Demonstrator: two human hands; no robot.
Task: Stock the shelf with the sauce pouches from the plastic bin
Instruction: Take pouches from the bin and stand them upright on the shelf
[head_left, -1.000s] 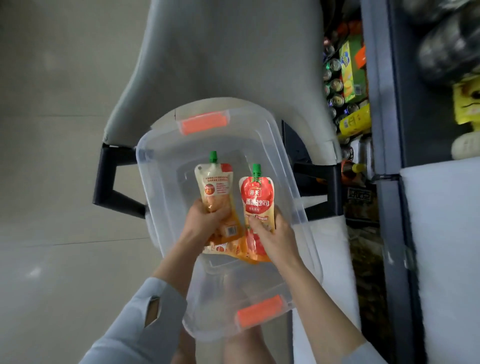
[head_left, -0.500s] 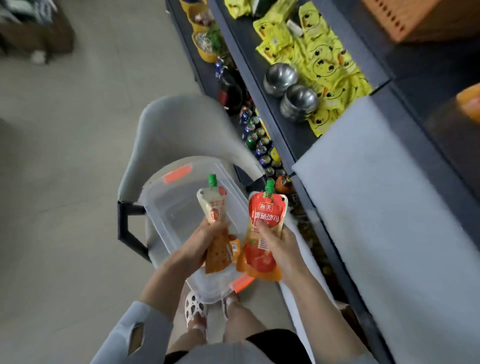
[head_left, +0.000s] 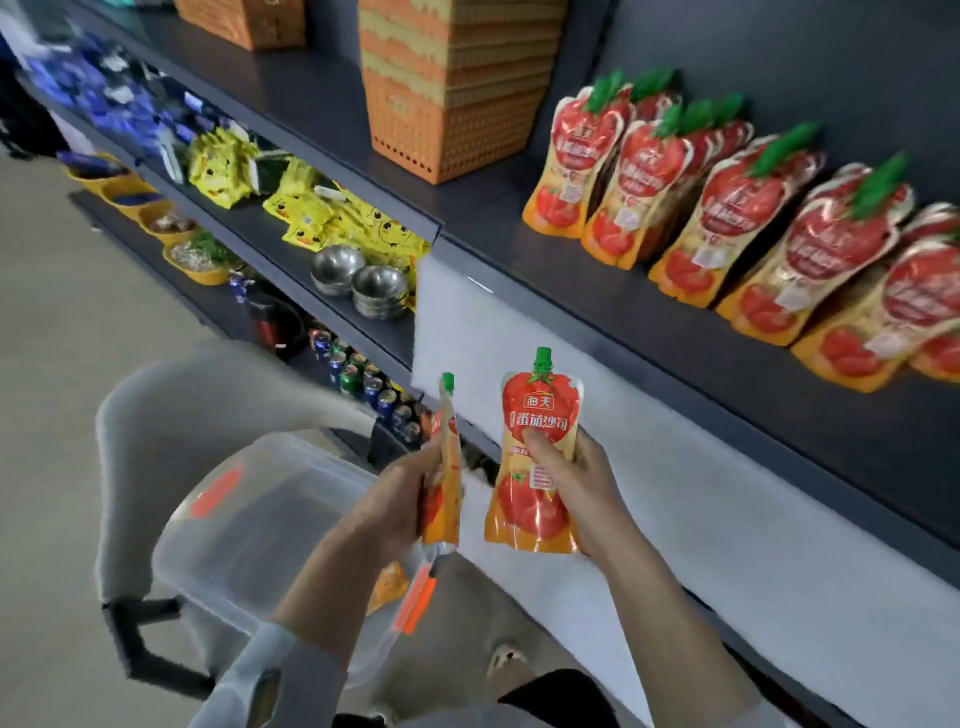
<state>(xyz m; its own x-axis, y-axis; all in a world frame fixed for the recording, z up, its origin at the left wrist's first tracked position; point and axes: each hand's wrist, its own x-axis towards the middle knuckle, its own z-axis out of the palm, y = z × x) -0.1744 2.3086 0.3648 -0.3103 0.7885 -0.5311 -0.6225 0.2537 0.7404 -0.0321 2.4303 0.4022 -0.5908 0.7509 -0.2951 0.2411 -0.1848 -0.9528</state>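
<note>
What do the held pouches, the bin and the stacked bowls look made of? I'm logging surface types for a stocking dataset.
Pouch in the right hand: glossy printed plastic film, seemingly flexible, with a green plastic cap. Pouch in the left hand: apparently the same, seen edge-on. Bin: clear, rigid-looking plastic with orange latches. Bowls: probably polished metal, grey and reflective.

pouches (head_left: 537, 467): red-orange, green caps | bin (head_left: 270, 525): clear, orange latches | shelf (head_left: 675, 332): dark grey | baskets (head_left: 452, 88): orange
</note>
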